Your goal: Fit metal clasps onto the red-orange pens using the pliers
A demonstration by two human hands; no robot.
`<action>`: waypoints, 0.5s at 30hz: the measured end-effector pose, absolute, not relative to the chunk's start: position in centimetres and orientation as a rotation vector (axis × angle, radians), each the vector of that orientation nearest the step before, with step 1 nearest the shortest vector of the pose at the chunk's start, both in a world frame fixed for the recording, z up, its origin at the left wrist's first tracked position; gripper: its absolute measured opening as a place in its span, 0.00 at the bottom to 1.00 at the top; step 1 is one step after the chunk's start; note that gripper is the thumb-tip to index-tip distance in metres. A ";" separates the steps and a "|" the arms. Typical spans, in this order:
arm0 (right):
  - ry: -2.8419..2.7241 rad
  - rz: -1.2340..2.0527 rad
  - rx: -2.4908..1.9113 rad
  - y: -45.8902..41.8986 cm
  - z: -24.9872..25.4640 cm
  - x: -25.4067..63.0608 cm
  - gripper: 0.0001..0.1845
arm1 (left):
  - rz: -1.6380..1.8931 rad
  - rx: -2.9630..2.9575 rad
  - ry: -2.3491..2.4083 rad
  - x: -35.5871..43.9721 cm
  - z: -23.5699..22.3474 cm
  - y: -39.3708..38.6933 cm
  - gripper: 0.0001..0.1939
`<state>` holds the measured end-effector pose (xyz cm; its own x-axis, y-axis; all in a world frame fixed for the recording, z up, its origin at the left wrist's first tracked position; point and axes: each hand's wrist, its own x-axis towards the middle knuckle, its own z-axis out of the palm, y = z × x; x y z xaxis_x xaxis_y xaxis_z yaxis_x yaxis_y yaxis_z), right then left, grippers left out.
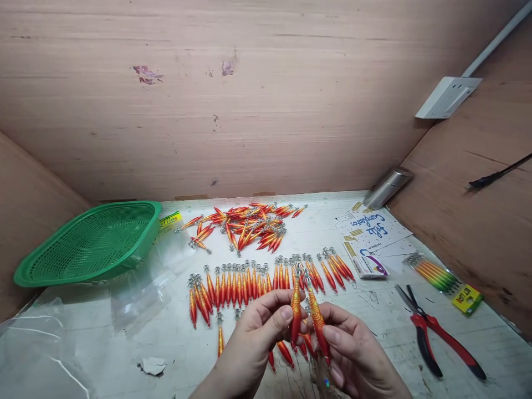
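From where I stand, the easiest words to read are "Feliz Cumpleaños", in blue script on the white cards [384,235] beyond and to the right of the right hand [353,346]. Just nearer that hand lies a small white box [366,263] with a purple mark, its print too small for me to read. Farther right, a clear packet [440,277] carries a yellow label ending in "LURE" and holds a row of orange-to-green lures. Another yellow-and-green label [170,219] sits on a clear bag well beyond and left of the left hand [257,332], partly beside a green mesh basket [95,244]. Another clear plastic bag [37,354] lies far to the left of that hand. The left hand pinches a red-orange lure [295,310] and the right hand grips a matching lure [317,317], the two side by side, hooks pointing away from the person. Just past both hands, more lures [236,285] line up on the tabletop [318,230], with a loose pile [253,221] behind them; red-handled pliers [432,332] lie spread open to the right of the right hand
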<state>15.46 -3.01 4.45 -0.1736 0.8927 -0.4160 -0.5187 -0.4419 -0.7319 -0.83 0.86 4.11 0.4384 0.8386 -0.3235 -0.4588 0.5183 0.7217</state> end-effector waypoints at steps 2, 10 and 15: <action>-0.554 1.845 -0.969 -3.0 3.9 15.9 0.21 | 0.864 0.563 0.726 -0.8 4.2 0.8 0.13; -1.006 0.957 -1.656 -4.3 -3.6 21.1 0.21 | 0.851 0.461 0.740 -0.9 4.1 1.0 0.16; -1.235 0.769 -1.800 -5.8 -6.6 22.0 0.13 | 0.848 0.465 0.731 -0.7 3.9 1.1 0.15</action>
<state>22.03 -5.85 -6.63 0.3373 0.9405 -0.0405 0.4516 -0.1995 -0.8696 -0.72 1.13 3.88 0.4465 0.8052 -0.3903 -0.5048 0.5868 0.6331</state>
